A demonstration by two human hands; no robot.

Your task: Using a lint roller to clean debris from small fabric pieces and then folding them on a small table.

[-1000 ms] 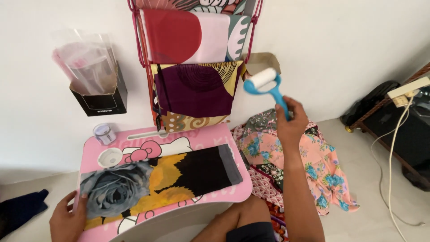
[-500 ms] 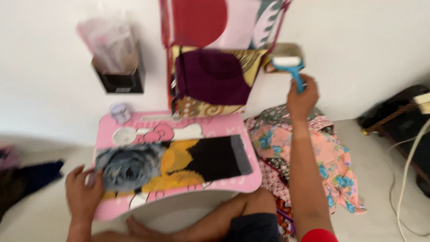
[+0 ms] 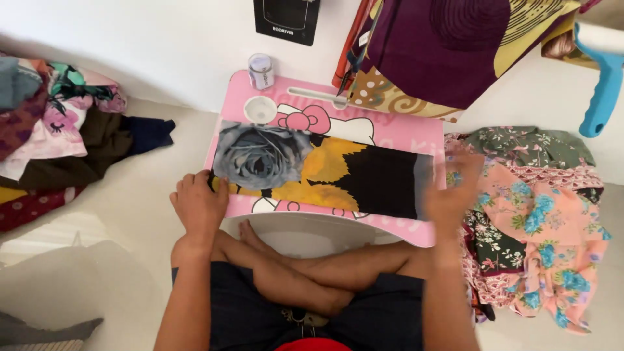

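Note:
A folded cloth (image 3: 325,168) with a grey rose, yellow leaves and a black end lies flat on a small pink lap table (image 3: 396,133). My left hand (image 3: 198,205) presses on the table's left front corner and touches the cloth's grey end, fingers curled. My right hand (image 3: 455,192) is blurred at the cloth's right end, fingers spread, holding nothing. A blue-handled lint roller (image 3: 601,71) hangs at the upper right, apart from both hands.
A small jar (image 3: 261,70) and a round white cup holder (image 3: 260,109) sit at the table's far left. A rack of hanging cloths (image 3: 442,45) stands behind. Floral clothes (image 3: 533,208) are piled on the right, and more clothes (image 3: 58,130) lie on the left. My crossed legs are under the table.
My right hand let go of the lint roller, which now hangs on the rack, and came down to the cloth's right end. The view tilted downward.

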